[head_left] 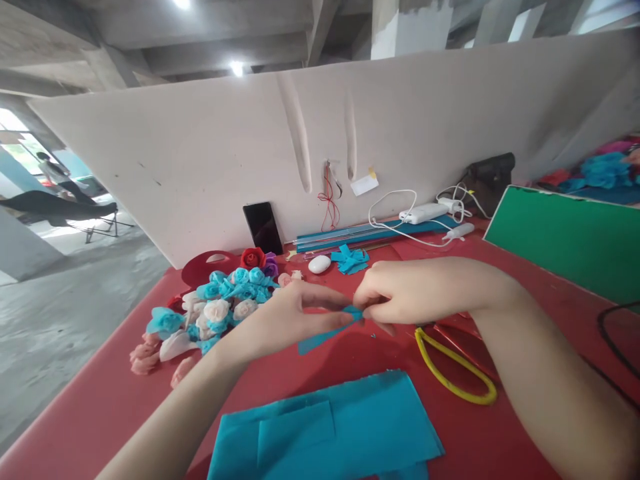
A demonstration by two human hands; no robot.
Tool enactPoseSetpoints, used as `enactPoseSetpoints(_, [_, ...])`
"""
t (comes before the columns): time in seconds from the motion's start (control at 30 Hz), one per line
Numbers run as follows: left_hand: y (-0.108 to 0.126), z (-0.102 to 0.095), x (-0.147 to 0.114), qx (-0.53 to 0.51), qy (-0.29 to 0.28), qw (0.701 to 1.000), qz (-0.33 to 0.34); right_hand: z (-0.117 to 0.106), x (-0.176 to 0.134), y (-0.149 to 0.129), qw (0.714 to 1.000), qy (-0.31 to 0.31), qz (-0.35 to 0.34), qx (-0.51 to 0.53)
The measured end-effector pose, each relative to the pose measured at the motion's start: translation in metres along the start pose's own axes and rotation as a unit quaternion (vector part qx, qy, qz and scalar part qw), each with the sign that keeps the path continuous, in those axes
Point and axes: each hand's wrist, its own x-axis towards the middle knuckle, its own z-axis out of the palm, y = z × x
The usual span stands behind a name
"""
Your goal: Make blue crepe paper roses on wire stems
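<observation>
Pinching a teal fabric strip (327,335) between both hands above the red tabletop (100,400), I keep my left hand (287,313) on the loose tail and my right hand (407,293) on the folded end so it stays taut. Thin, soft, bright. Teal fabric sheets (325,430) lie just below; finished fabric roses (215,310) sit left.

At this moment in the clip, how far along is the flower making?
Done: a pile of finished fabric roses, mostly blue and cream, lies at the left of the red table. In hand: both hands pinch one blue strip, left hand and right hand meeting at its upper end, where it seems to be rolled. Left: a stack of uncut blue sheets lies in front, and small blue pieces lie farther back.
</observation>
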Motion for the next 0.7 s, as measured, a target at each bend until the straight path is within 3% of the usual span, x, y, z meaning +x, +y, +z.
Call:
enactPoseSetpoints(0.23, [-0.007,0.007,0.005,0.059,0.069,0.995,0.027,-0.008,0.007,0.015,0.998,-0.033,-0.026,0.043])
enactPoseSetpoints(0.7, [-0.006,0.007,0.006,0.083,0.089,0.992,0.012,-0.01,0.009,0.019,0.996,-0.037,-0.034,0.078])
